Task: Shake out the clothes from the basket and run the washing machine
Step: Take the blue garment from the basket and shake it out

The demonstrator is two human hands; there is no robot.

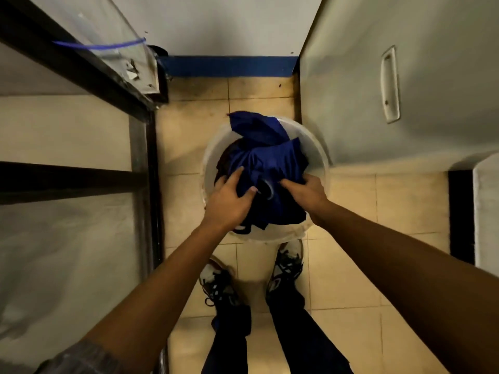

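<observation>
A round white basket (pixel 314 141) stands on the tiled floor straight below me, in front of my feet. A dark blue garment (pixel 266 155) is heaped in it, one end poking over the far rim, with darker clothes underneath. My left hand (pixel 229 201) grips the blue cloth at its near left side, thumb pressed into the fabric. My right hand (pixel 306 193) is closed on the same cloth at the near right side. The washing machine's drum and controls are out of sight.
A large white appliance (pixel 391 85) with a recessed handle fills the right side. A dark-framed glass partition (pixel 143 163) runs along the left. A white wall with a blue baseboard (pixel 229 66) closes the far end. My shoes (pixel 287 263) stand just behind the basket.
</observation>
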